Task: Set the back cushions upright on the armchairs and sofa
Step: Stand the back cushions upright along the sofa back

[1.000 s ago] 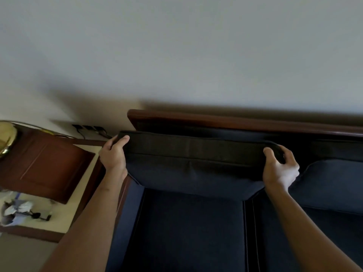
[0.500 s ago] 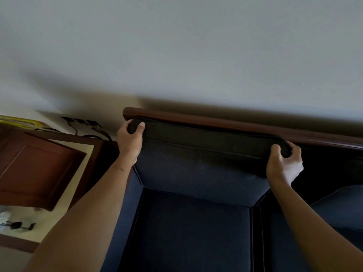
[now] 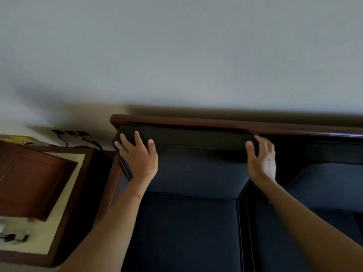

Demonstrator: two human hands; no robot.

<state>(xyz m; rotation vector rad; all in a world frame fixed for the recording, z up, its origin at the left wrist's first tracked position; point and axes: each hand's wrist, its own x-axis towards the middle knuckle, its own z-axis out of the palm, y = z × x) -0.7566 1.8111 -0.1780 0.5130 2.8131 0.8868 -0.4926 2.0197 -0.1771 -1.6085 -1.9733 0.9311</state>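
A dark blue back cushion stands upright against the sofa's wooden top rail, at the left end of the sofa. My left hand lies flat on the cushion's top left corner with the fingers spread. At the top right corner rests my right hand, thumb on the front face and fingers on the end, not clenched. A second back cushion to the right sits lower, slumped forward away from the rail. Dark blue seat cushions lie below.
A wooden side table stands against the sofa's left arm, with a brown wooden panel and small dark items on it. Plugs and cables run along the pale wall behind.
The cushion was lifted from a forward lean and set back against the top rail. Both hands have let go of its top edge and now rest on it.
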